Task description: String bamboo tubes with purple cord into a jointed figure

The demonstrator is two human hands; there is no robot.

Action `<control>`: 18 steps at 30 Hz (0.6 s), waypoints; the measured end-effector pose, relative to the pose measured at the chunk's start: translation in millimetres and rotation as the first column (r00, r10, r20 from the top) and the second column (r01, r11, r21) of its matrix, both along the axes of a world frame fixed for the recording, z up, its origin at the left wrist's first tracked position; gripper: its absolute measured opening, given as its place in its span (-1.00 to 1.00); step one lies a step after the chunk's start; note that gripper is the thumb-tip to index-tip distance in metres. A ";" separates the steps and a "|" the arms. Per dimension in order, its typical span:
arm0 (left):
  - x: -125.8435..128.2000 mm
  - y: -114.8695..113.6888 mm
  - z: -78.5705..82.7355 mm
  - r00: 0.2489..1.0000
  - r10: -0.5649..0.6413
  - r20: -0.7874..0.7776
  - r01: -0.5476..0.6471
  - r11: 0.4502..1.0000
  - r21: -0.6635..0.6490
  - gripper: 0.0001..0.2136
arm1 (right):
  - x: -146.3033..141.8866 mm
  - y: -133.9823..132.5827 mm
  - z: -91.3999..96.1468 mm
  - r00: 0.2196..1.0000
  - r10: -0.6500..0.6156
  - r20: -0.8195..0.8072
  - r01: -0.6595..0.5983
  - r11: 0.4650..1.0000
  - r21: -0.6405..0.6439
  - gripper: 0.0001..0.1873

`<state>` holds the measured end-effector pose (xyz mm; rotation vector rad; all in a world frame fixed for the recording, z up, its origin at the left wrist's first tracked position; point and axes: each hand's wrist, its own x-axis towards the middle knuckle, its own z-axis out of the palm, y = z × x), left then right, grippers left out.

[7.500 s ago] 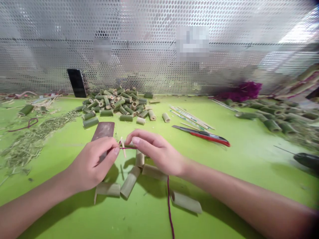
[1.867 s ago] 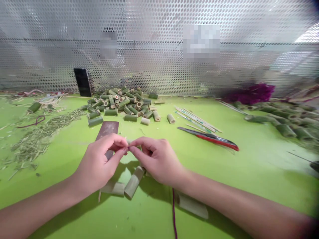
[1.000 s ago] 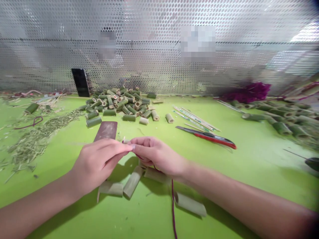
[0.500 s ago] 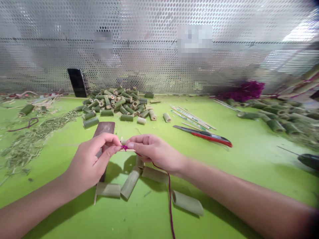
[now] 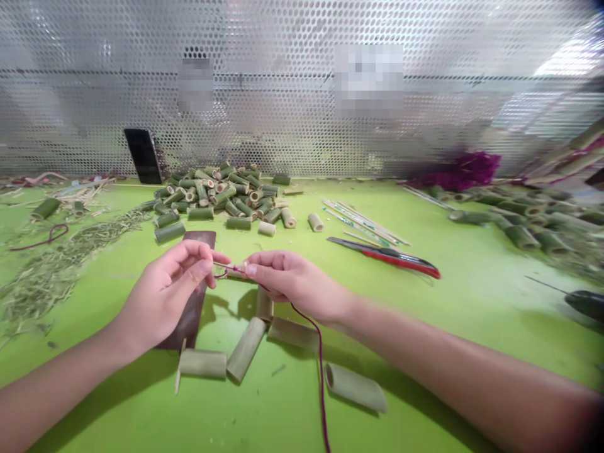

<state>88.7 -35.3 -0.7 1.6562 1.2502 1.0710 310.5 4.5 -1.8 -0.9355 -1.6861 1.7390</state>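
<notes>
Head view: hands [image 5: 163, 296] [image 5: 292, 280] pinch purple cord [image 5: 309, 330]

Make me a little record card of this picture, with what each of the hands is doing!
Left hand: pinching a purple cord
Right hand: pinching the same cord
Under the hands: five bamboo tubes and a dark flat block
Behind the hands: a pile of bamboo pieces
To the right: a red-handled cutter
Far back: a phone by a perforated metal screen
</notes>
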 end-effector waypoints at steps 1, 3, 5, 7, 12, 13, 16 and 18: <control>-0.4 1.1 -0.1 1.000 0.008 0.003 -0.008 1.000 -0.008 -0.77 | 0.3 0.1 0.1 1.000 -0.002 0.005 0.002 1.000 0.002 -0.74; -1.0 2.8 -0.5 1.000 0.023 -0.001 -0.023 1.000 -0.020 -0.76 | 0.9 0.1 0.0 1.000 -0.008 0.015 0.008 1.000 0.000 -0.70; -1.4 4.0 -1.3 0.999 0.034 0.000 -0.034 0.999 -0.023 -0.74 | 1.2 -0.1 -0.3 1.000 -0.008 0.008 0.008 1.000 -0.005 -0.66; -2.0 5.0 -2.6 0.999 0.034 -0.004 -0.034 0.999 -0.007 -0.74 | 0.6 -0.5 -0.6 1.000 -0.005 -0.010 0.005 1.000 -0.013 -0.64; -1.7 4.6 -7.0 0.988 -0.009 -0.151 0.014 0.999 0.030 -0.76 | -3.7 -4.3 1.2 0.996 -0.032 -0.089 0.025 0.997 -0.077 -0.70; -0.8 3.3 -7.5 0.982 -0.033 -0.185 0.037 0.999 0.019 -0.74 | -4.5 -5.4 2.3 0.994 -0.042 -0.099 0.032 0.995 -0.094 -0.73; 3.3 -2.3 -7.0 0.968 -0.083 -0.236 0.084 0.996 -0.006 -0.70 | -6.2 -8.5 5.5 0.994 -0.061 -0.093 0.049 0.991 -0.124 -0.77; 5.7 -5.9 -5.3 0.962 -0.107 -0.250 0.112 0.994 0.007 -0.68 | -6.6 -10.0 6.7 0.995 -0.056 -0.079 0.045 0.990 -0.134 -0.79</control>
